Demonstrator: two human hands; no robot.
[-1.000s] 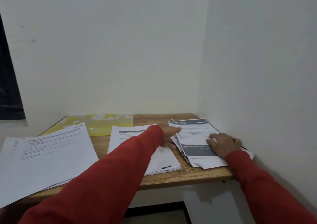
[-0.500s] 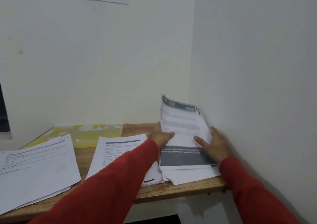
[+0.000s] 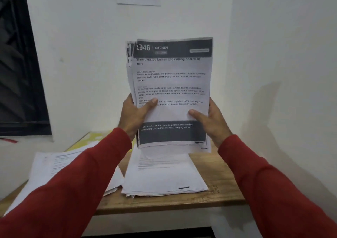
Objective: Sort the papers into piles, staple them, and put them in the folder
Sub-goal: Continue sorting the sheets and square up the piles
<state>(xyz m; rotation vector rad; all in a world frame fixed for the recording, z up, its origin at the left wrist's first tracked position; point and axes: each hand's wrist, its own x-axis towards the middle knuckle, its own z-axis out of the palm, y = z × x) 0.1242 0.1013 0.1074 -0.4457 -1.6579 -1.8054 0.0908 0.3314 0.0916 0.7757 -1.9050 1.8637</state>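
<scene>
Papers [image 3: 171, 84] stand upright above the table [image 3: 215, 199], side edges gripped by left hand [image 3: 134, 116] and right hand [image 3: 212, 122]

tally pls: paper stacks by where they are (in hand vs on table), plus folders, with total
Paper stacks in hand: 1, the held stack, gripped by left hand and right hand
Paper stacks on the table: 2, the middle stack and the left stack
Yellow folder: 1
Total: 4
</scene>
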